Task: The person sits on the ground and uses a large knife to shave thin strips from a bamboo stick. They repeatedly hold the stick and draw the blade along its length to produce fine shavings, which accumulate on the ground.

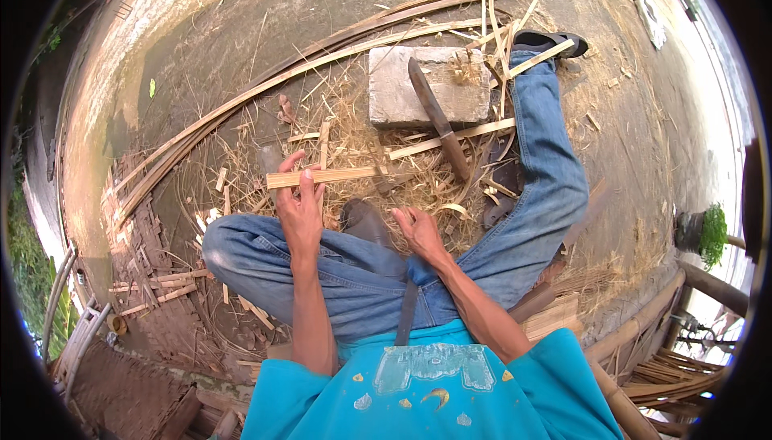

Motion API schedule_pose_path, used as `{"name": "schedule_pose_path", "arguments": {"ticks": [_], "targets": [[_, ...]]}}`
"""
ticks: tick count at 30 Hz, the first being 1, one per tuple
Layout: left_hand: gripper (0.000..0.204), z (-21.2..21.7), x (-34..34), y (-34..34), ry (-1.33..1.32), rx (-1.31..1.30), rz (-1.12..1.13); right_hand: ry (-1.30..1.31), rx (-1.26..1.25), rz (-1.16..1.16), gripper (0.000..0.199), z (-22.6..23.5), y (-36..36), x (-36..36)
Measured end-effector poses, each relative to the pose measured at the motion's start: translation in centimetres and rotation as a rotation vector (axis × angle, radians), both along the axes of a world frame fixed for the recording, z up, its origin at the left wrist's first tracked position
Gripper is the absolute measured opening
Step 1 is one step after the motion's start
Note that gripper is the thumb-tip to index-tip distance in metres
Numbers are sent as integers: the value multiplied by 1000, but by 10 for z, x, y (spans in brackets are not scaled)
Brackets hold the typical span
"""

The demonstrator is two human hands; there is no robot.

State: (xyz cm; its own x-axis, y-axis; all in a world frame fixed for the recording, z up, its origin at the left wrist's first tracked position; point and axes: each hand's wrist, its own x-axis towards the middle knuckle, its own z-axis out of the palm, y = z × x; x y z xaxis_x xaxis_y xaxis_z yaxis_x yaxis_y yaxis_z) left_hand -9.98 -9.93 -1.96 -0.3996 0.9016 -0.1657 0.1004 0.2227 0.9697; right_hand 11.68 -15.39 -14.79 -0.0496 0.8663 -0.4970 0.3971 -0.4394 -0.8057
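Note:
My left hand (299, 213) grips a flat, pale bamboo strip (334, 175), its thumb lying over the strip and its fingers beneath. The strip points rightward, over the shavings between my legs. Below and right of the strip's far end is my right hand (422, 235), loosely curled with fingertips apart; I see nothing in it. A large knife (434, 106) with a long dark blade and a wooden handle leans across the edge of a grey stone block (386, 86), handle toward me. Beside the handle lies another pale strip (482, 129).
Long bamboo strips (322, 54) curve across the ground at the far left. Shavings (354, 138) cover the ground around the block. My bent jeans-clad legs (551, 142) frame the spot. Bamboo poles (635, 315) stand at the right, a potted plant (712, 235) beyond them.

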Motion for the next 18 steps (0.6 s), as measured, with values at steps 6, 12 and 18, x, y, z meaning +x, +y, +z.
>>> {"name": "schedule_pose_path", "arguments": {"ticks": [6, 12, 18], "targets": [[39, -37, 29, 31, 199, 107, -31, -94, 21, -21, 57, -13, 6, 11], [30, -111, 57, 57, 33, -140, -127, -71, -40, 81, 54, -14, 12, 4], [28, -16, 50, 41, -665, 37, -121, 46, 173, 2, 42, 45, 21, 19]]}}
